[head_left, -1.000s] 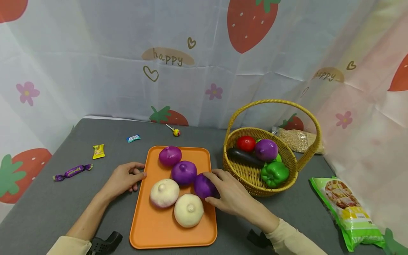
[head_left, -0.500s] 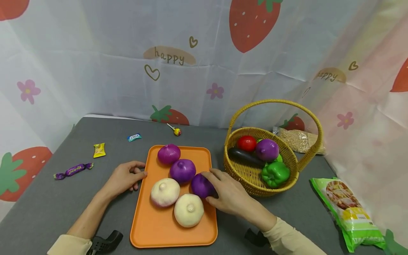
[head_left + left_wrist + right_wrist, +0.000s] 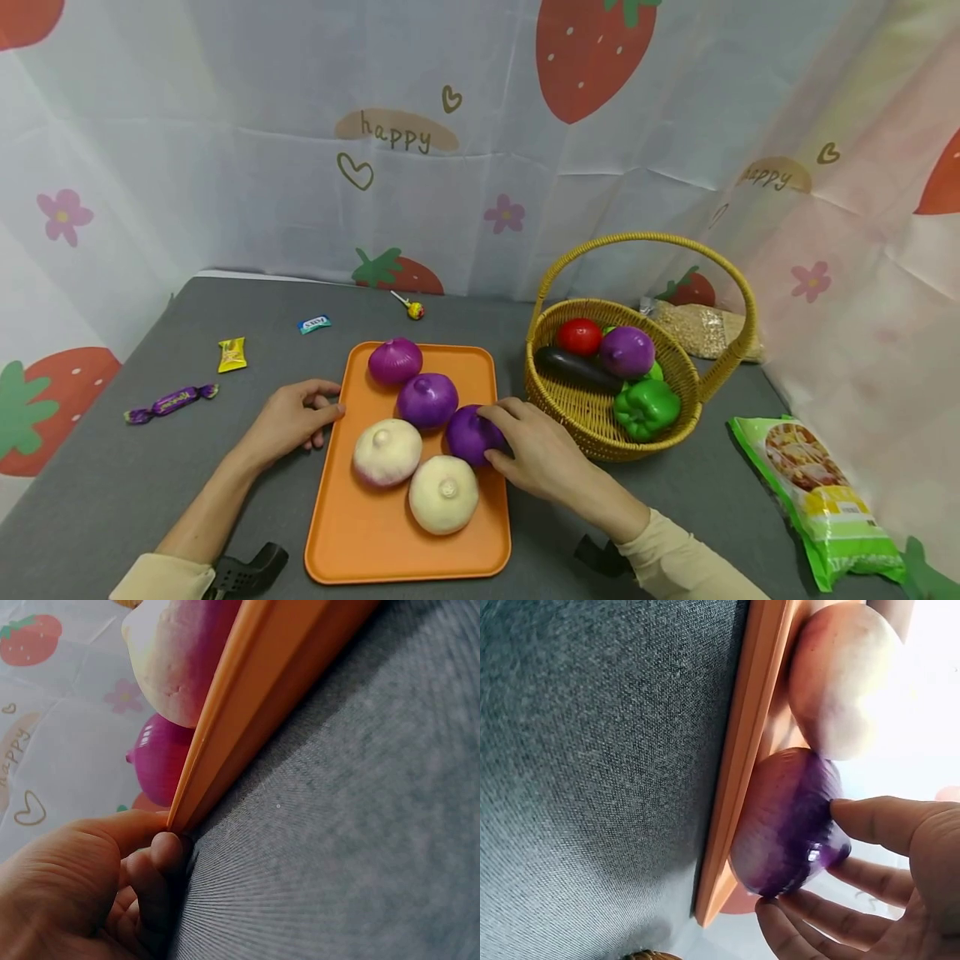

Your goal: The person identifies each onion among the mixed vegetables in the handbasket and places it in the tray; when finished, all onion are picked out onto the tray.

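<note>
Onion [image 3: 469, 435] inside the tray's [image 3: 405, 552] right edge: I see the right hand [image 3: 542, 450], fingers curved round it, and the left hand [image 3: 291, 422] pinching the tray opposite. A light grip on glossy skin could slip, I judge, knocking the nearer turnip [image 3: 444, 500].

"happy" [image 3: 396, 132], twice, on the strawberry-patterned curtain [image 3: 270, 208]; lettering on the purple candy [image 3: 172, 402] illegible

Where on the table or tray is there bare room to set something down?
Bare: the near end of the tray, up to the two pale onions, and the table between the basket, green bag and right sleeve. Crowded: the tray's middle, where the right hand grips a purple onion among the others.
</note>
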`<state>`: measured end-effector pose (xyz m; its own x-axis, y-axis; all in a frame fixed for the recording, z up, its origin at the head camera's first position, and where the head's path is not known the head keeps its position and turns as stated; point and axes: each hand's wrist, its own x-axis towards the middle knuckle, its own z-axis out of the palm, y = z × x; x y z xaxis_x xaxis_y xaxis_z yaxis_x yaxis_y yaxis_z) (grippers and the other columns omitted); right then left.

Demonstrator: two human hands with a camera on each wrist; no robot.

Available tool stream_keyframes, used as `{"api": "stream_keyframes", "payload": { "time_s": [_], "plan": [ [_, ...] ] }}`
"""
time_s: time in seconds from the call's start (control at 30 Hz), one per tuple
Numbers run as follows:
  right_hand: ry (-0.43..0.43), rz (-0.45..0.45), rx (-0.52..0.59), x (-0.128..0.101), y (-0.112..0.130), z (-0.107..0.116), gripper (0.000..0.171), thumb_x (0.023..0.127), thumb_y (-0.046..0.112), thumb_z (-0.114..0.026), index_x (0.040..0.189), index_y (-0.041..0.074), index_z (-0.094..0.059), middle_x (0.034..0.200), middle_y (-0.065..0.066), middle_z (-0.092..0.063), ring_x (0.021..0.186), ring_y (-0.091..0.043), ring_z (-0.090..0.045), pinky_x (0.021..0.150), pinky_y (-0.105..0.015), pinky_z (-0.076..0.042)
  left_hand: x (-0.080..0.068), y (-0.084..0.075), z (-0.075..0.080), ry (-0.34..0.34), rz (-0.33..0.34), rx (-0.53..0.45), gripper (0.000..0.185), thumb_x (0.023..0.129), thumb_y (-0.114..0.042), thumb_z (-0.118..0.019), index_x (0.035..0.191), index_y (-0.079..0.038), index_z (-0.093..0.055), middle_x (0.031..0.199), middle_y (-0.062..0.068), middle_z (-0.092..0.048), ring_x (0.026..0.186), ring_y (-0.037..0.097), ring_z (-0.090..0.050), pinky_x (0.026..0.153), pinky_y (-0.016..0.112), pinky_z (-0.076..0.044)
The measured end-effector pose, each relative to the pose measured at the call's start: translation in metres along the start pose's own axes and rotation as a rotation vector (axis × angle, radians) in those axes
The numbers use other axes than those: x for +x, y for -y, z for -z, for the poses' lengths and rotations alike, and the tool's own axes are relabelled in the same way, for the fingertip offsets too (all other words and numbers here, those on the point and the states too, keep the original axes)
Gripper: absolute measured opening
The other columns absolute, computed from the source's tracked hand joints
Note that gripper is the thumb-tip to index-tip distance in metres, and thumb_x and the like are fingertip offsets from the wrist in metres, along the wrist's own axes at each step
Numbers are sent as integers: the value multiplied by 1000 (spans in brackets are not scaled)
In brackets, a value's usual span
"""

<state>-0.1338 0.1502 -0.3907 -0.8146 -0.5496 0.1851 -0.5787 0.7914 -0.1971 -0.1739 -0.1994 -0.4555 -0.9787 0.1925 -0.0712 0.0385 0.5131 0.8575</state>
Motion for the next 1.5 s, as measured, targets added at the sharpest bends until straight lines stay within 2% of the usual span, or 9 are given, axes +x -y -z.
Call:
{"api": "stream_keyframes", "payload": {
  "time_s": [0.93, 1.5],
  "plan": [
    [-23, 40, 26, 0, -2, -3, 46, 84, 23, -78, 125, 13, -61, 115, -6, -65, 100, -21, -66, 81, -37, -57, 1, -1, -1, -1, 2, -6, 41, 95, -21, -64, 126, 4, -55, 78, 7, -64, 50, 11, -56, 48, 28, -51],
    [-2, 17, 13, 0, 0, 0, 47, 84, 24, -78, 125, 13, -60, 115, -6, -65, 99, -22, -67, 80, -38, -57, 1, 0, -1, -6, -6, 5, 41, 95, -21, -64, 126, 3, -56, 78, 7, -64, 50, 12, -56, 48, 28, -51]
  ]
}}
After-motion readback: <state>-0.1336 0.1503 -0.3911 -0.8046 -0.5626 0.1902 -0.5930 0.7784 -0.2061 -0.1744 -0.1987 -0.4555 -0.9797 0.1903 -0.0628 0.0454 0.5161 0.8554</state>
